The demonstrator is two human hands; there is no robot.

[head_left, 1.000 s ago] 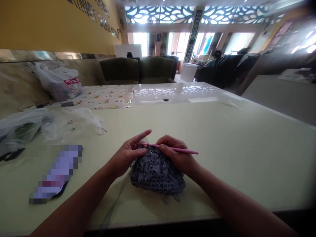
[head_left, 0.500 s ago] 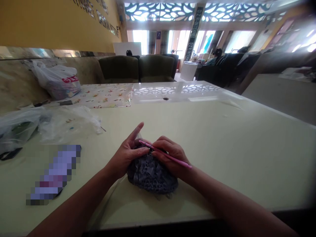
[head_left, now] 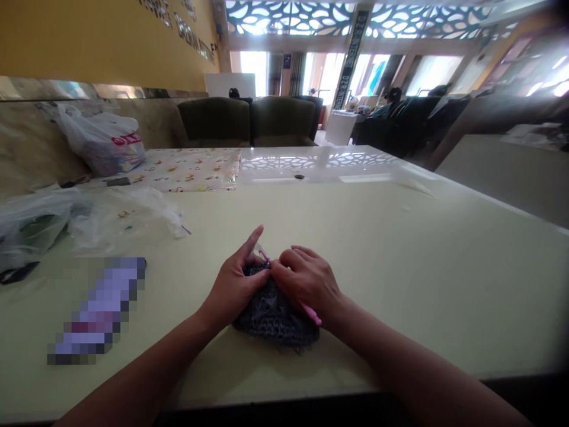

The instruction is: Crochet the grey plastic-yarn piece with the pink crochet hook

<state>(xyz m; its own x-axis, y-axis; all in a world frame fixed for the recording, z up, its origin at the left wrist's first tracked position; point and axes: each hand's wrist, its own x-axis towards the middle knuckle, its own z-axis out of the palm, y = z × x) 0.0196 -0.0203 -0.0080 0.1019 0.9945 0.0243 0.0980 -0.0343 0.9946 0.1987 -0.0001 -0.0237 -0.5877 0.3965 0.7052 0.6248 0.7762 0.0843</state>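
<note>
A grey crocheted piece point(head_left: 275, 317) lies on the pale table point(head_left: 400, 267) in front of me. My left hand point(head_left: 235, 284) grips its upper left edge, with the index finger stretched up and a thin strand over it. My right hand point(head_left: 306, 281) is closed round a pink crochet hook point(head_left: 311, 312). The hook's tip pokes out at the top of the piece between my two hands, and its tail shows below my palm.
Clear plastic bags point(head_left: 89, 222) lie at the left, with a blurred-out flat object point(head_left: 95, 311) nearer me. A white shopping bag point(head_left: 104, 142) and a patterned sheet point(head_left: 186, 169) sit at the back left. Armchairs point(head_left: 249, 121) stand beyond the table.
The right hand has turned the hook from lying sideways to pointing up and away, its tail swinging down toward me. Both hands and the grey piece have shifted slightly.
</note>
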